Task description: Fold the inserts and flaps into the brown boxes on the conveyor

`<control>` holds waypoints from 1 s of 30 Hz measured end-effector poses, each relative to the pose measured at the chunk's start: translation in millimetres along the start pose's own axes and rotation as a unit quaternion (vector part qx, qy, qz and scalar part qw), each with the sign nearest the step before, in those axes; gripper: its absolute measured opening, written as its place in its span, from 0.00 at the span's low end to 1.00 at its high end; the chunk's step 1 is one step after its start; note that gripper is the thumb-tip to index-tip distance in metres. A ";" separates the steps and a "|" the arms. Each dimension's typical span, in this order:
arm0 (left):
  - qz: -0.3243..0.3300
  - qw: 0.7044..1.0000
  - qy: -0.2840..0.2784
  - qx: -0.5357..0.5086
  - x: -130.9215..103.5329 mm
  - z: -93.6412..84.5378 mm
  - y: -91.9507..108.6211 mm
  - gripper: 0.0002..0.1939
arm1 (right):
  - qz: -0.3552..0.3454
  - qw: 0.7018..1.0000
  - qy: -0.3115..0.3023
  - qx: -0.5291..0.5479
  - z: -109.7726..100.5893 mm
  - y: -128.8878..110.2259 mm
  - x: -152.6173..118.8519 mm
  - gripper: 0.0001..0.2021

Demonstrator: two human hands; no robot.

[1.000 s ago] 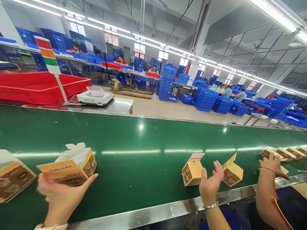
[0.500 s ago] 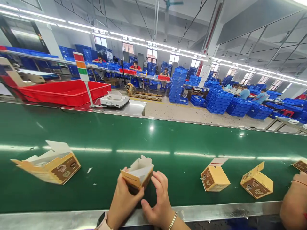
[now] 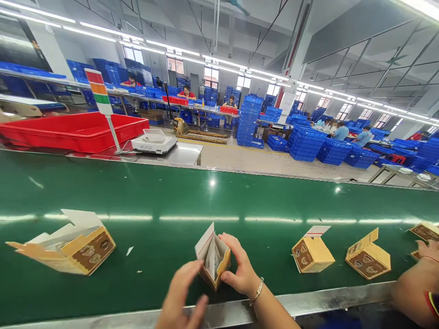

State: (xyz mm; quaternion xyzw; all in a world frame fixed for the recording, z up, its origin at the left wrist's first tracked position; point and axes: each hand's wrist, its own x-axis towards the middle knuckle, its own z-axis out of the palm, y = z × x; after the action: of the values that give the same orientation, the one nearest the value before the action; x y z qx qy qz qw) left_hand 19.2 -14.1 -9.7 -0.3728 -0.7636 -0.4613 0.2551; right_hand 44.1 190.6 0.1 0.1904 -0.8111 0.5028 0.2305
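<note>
In front of me a small brown and yellow carton (image 3: 216, 269) stands on the green conveyor belt (image 3: 137, 187), its top open and a white flap raised on the left. Whitish packets (image 3: 214, 258) show inside it. My right hand (image 3: 240, 267) grips the carton's right side, thumb at the near edge and fingers behind. My left hand (image 3: 183, 292) is on the left, somewhat blurred, thumb and fingers apart, fingertips close to the carton's left wall; whether they touch it I cannot tell.
An open carton (image 3: 92, 251) lies on the belt at left, with paper scraps nearby. Two cartons (image 3: 313, 253) (image 3: 368, 260) sit at right. A co-worker's hand (image 3: 428, 251) touches another carton at the right edge. Beyond the belt are a red tray (image 3: 78, 132) and a scale (image 3: 154, 142).
The carton has been turned, so its white flap and opening now face me. My left hand has let go and drawn back left; my right hand has closed on the carton's right side.
</note>
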 end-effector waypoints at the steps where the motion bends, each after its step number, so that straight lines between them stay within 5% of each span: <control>1: 0.019 0.999 -0.022 0.020 -6.7 7.4 11.2 0.25 | -0.023 1.000 0.005 -0.014 0.6 -0.6 -0.5 0.36; 5: 0.040 0.993 -0.059 0.097 -5.8 25.1 21.1 0.32 | -0.054 0.992 0.000 -0.117 -4.9 -7.4 -4.3 0.32; 12: 0.059 0.986 -0.125 0.094 41.8 20.2 -1.6 0.18 | 0.050 0.968 -0.148 -0.198 -27.0 -24.2 2.3 0.24; 18: -0.027 0.951 -0.309 -0.001 76.6 18.3 8.6 0.15 | -0.018 0.978 0.039 -0.206 -25.5 -9.2 -10.3 0.17; 22: -0.067 0.919 -0.378 -0.085 94.7 20.5 11.9 0.17 | 0.052 0.973 -0.024 -0.223 -33.7 -18.8 -2.8 0.21; 25: -0.110 0.922 -0.340 -0.152 88.9 34.7 13.1 0.18 | 0.104 0.974 -0.027 -0.198 -40.1 -23.3 4.7 0.21; 30: -0.265 0.932 -0.145 -0.202 63.7 65.4 13.9 0.27 | 0.152 0.965 0.123 -0.176 -29.6 -8.7 -8.8 0.20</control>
State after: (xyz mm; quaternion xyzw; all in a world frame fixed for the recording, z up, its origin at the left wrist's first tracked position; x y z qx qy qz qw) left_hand -10.2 69.8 15.2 -0.2635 -0.7539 -0.5977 -0.0701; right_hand 61.5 214.3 12.9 -0.0423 -0.8716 0.4007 0.2792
